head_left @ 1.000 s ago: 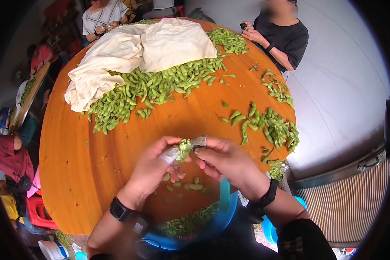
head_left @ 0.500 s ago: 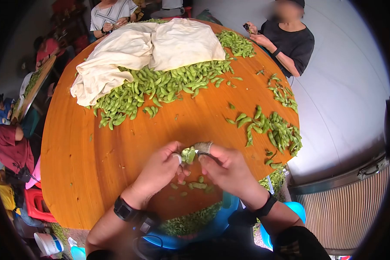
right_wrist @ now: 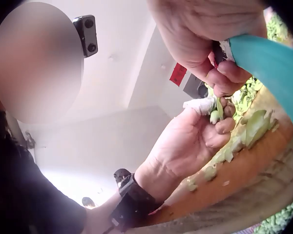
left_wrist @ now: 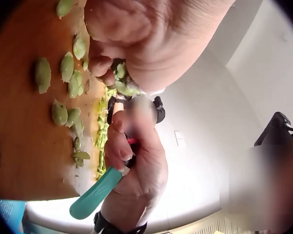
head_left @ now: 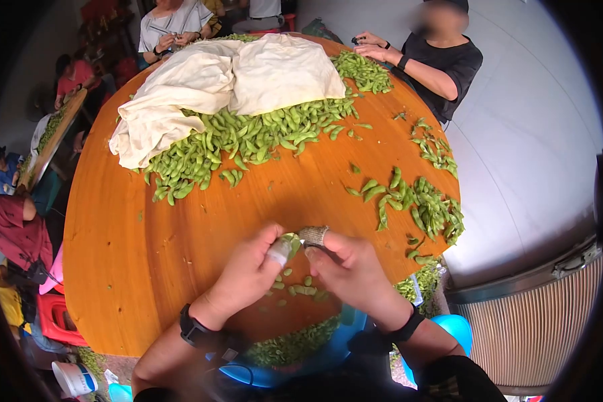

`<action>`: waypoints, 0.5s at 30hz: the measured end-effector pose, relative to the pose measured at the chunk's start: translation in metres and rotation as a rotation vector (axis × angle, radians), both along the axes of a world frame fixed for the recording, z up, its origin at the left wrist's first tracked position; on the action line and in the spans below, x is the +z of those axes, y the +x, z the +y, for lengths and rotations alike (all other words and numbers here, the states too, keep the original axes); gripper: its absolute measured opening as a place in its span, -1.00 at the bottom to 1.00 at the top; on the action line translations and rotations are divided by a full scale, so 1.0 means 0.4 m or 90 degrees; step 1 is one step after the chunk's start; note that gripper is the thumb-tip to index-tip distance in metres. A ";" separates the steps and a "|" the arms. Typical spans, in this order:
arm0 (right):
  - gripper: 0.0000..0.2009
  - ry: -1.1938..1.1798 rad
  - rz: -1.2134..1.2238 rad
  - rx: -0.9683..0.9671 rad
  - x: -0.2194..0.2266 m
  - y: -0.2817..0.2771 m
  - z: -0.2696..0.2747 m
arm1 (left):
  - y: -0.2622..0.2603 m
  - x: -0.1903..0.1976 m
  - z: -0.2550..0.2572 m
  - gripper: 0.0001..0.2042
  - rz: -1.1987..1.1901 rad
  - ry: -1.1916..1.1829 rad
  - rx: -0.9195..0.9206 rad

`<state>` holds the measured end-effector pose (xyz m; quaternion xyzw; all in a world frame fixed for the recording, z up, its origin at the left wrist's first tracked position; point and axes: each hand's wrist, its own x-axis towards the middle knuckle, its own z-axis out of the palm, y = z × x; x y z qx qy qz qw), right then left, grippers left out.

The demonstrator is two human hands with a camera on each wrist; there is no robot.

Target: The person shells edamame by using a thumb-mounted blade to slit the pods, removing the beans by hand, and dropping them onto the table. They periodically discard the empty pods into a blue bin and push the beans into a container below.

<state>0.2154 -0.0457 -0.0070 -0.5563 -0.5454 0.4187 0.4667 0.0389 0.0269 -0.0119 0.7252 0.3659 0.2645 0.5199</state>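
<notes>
My left hand [head_left: 244, 268] pinches a green soybean pod [head_left: 290, 242] between thumb and fingers over the near part of the table. White tape wraps its thumb. My right hand [head_left: 358, 275], a grey cloth wrap [head_left: 314, 234] on its index finger, comes up against the pod from the right. It grips a tool with a teal handle [left_wrist: 97, 192], seen in both wrist views; the working end is hidden by the fingers. Pale green beans [left_wrist: 43, 75] lie on the table below my hands. In the right wrist view, a bean [right_wrist: 215, 116] shows at the left fingertips.
A blue basin [head_left: 358, 335] holding green beans sits at the near table edge. Farther back, a cream cloth [head_left: 288, 74] partly covers a large heap of pods [head_left: 254, 137]. More pods [head_left: 435, 208] lie at the right edge. Other people sit around the table [head_left: 127, 268].
My left thumb has moved across the pod, covering more of it, while both hands stay together. The person across at the right has lowered their hands toward the pods.
</notes>
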 end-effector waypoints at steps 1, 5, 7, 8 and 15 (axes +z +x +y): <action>-0.79 -0.014 0.018 -0.003 -0.004 0.004 0.000 | 0.002 0.002 -0.002 -0.85 0.003 0.004 0.002; -0.80 -0.017 0.068 -0.055 0.030 0.048 -0.017 | -0.004 0.008 -0.023 -0.83 0.097 0.037 -0.033; -0.79 -0.036 0.020 -0.106 0.032 0.110 -0.025 | -0.011 0.035 -0.026 -0.83 0.122 0.124 -0.049; -0.79 -0.029 0.002 -0.125 0.024 0.147 -0.027 | -0.016 0.051 -0.024 -0.83 0.127 0.128 -0.047; -0.79 -0.006 -0.220 -0.195 0.026 0.253 -0.054 | -0.056 0.065 0.175 -0.76 0.412 0.603 0.160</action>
